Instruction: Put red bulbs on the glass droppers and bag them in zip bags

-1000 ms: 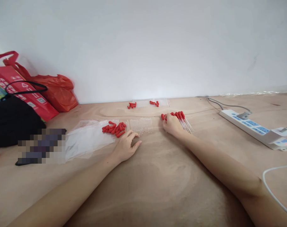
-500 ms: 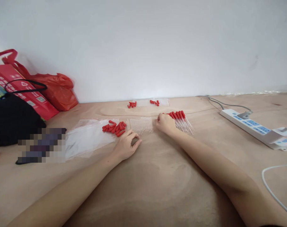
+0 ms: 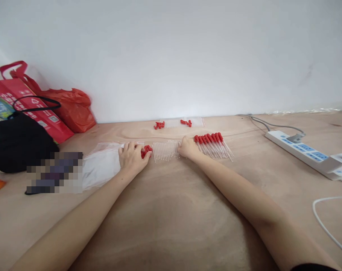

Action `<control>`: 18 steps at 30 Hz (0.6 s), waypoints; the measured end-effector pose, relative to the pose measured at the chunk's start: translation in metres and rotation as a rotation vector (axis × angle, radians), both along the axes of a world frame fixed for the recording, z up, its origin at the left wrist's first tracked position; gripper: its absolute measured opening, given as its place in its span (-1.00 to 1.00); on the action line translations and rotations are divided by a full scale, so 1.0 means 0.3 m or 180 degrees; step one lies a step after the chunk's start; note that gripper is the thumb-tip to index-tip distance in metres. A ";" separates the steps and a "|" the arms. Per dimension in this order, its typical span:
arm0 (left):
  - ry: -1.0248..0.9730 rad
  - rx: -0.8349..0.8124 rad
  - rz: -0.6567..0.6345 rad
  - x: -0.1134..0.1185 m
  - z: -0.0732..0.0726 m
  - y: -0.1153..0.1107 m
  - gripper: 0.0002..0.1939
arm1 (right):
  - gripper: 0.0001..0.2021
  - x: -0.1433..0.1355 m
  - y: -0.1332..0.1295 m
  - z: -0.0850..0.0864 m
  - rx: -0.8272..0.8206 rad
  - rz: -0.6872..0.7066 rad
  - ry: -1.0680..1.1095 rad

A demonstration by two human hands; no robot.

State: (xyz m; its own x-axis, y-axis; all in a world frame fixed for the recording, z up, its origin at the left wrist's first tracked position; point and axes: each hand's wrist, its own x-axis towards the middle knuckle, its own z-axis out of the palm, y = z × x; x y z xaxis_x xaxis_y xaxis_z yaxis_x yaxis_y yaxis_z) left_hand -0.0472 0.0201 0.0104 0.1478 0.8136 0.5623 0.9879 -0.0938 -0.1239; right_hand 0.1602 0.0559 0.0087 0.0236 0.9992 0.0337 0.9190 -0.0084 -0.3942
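Clear pipette tubes (image 3: 165, 151) lie side by side on the wooden tabletop (image 3: 171, 210), and from my remote seat I judge that a sideways brush by the right hand (image 3: 187, 147), curled at the row's right end, could knock them crooked or set them rolling. The left hand (image 3: 130, 158) spreads over loose red bulbs (image 3: 146, 151) left of the row, where dragging fingers could scatter them; I can't tell whether either hand grips anything. Red-bulbed droppers (image 3: 208, 139) lie just right of the right hand.
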 end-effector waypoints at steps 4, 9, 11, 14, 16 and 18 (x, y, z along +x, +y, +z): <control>-0.0099 -0.0009 -0.0010 -0.001 0.002 0.001 -0.75 | -0.72 -0.005 -0.003 0.000 0.0005 0.0016 0.0023; -0.0322 0.0079 -0.0079 -0.004 0.006 0.002 -0.77 | -0.68 0.010 -0.003 -0.009 0.0194 -0.0017 0.0210; -0.0507 0.0219 -0.0295 0.009 0.009 -0.009 -0.79 | -0.66 0.026 -0.006 -0.016 0.0377 -0.0007 0.0370; -0.0725 0.0352 -0.1056 0.054 0.006 -0.046 -0.84 | -0.66 0.064 -0.025 -0.031 0.0810 0.0058 0.0566; -0.0774 0.0197 -0.1656 0.092 -0.001 -0.080 -0.87 | -0.69 0.096 -0.053 -0.046 0.1210 0.0249 0.0676; -0.0856 -0.0109 -0.2048 0.124 -0.011 -0.113 -0.90 | -0.74 0.130 -0.095 -0.063 0.1566 0.0614 0.0745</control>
State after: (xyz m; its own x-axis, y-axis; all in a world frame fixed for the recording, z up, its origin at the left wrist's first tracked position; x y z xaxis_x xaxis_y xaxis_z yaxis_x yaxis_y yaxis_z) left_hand -0.0100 -0.0137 0.0070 0.4656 0.6292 0.6224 0.7307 -0.6701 0.1308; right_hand 0.1992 0.0274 -0.0103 -0.0946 0.8541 0.5114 0.7735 0.3865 -0.5024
